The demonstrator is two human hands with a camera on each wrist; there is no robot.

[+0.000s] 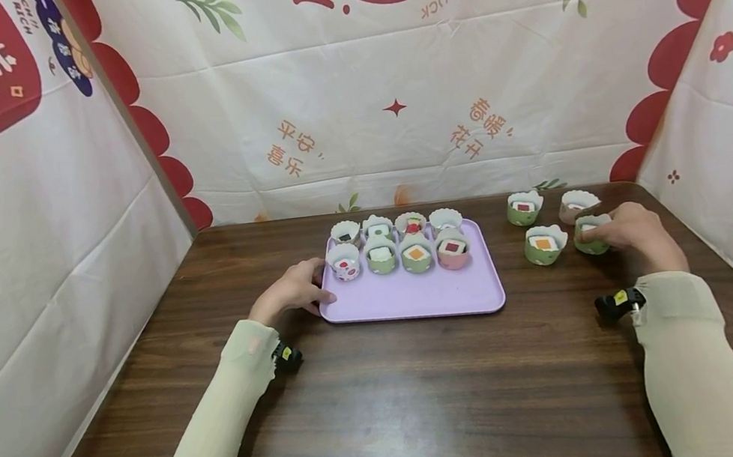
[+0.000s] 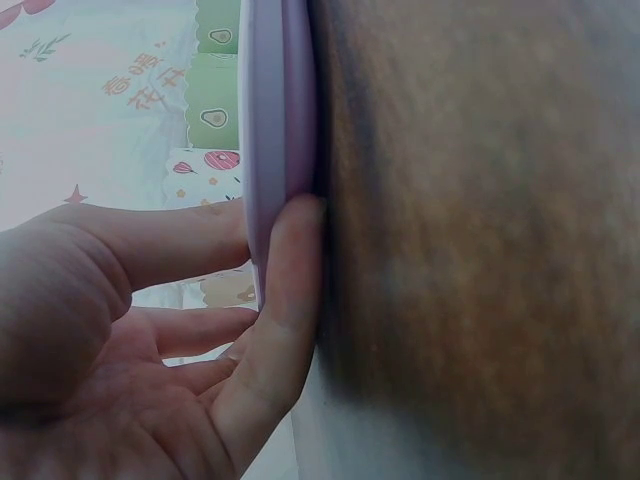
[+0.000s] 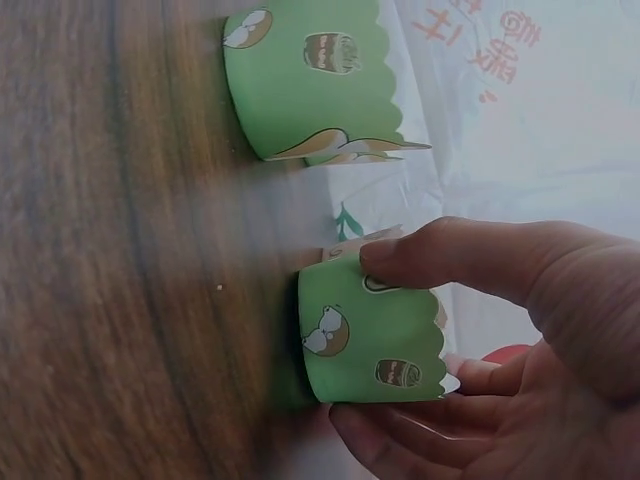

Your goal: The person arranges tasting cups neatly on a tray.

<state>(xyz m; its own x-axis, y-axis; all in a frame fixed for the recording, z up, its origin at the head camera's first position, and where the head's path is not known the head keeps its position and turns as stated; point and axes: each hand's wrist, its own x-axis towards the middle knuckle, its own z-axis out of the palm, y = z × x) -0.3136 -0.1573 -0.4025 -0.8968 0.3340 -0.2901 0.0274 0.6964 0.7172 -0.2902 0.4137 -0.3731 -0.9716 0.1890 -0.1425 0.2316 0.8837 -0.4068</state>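
A lilac tray (image 1: 415,300) lies on the table with two rows of paper baking cups on it, a small block showing in most of them. My left hand (image 1: 293,289) pinches the tray's left edge; the left wrist view shows the tray rim (image 2: 268,120) between thumb and fingers. Far to the right, my right hand (image 1: 638,231) grips a green paper baking cup (image 1: 592,242). In the right wrist view the thumb presses one side of this green cup (image 3: 365,335), with fingers round the other side. A pale block sits inside it.
Beside the held cup stand a green cup with an orange-marked block (image 1: 543,250), a green cup with a red-marked block (image 1: 523,214) and a whitish cup (image 1: 575,208). A printed white cloth (image 1: 362,131) hangs behind the brown table (image 1: 426,395) and along its sides.
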